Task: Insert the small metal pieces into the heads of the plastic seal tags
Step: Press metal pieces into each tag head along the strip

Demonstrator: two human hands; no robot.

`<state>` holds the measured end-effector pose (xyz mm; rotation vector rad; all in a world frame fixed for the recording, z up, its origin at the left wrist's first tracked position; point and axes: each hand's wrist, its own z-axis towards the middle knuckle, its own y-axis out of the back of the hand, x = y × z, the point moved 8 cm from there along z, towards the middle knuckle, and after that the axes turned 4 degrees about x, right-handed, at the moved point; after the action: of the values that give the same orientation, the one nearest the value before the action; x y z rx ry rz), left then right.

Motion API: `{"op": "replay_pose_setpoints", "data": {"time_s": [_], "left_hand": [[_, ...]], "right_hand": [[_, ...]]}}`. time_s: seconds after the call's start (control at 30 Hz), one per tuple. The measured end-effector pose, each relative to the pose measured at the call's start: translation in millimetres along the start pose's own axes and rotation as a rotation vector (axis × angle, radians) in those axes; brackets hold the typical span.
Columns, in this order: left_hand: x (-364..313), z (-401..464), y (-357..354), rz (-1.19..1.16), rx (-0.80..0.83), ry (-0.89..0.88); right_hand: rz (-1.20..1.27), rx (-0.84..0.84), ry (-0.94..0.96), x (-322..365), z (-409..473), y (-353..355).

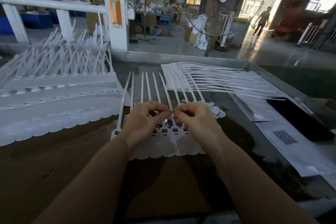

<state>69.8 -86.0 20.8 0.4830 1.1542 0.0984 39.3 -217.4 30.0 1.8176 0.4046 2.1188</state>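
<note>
Both hands point(145, 120) point(195, 120) pinch metal piece point(171, 112) w/ fingers.

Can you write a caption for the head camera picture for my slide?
Both hands, left and right, pinch a small metal piece above a strip of white seal tags.

We see two bare forearms reaching forward from the lower edge of the head view, converging toward the middle. The left hand point(145, 120) and right hand point(195, 118) meet fingertip to fingertip — backs turned up, knuckles raised, fingers curled inward. Each thumb presses against its forefinger in a pinch, and something small sits between the two pinches, too tiny for us to make out. Both wrists are bent slightly down — the hands level with each other, almost touching.
</note>
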Motion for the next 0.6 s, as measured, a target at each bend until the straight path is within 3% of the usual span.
{"op": "replay_pose_setpoints", "data": {"time_s": [0.37,0.6], "left_hand": [[-2,0,-3,-0.011,0.041,0.011],[5,1,-5,0.099,0.011,0.033]], "right_hand": [[0.016,0.011,-0.074,-11,3,2],[-0.152,-0.049,-0.053,-9,0,23]]}}
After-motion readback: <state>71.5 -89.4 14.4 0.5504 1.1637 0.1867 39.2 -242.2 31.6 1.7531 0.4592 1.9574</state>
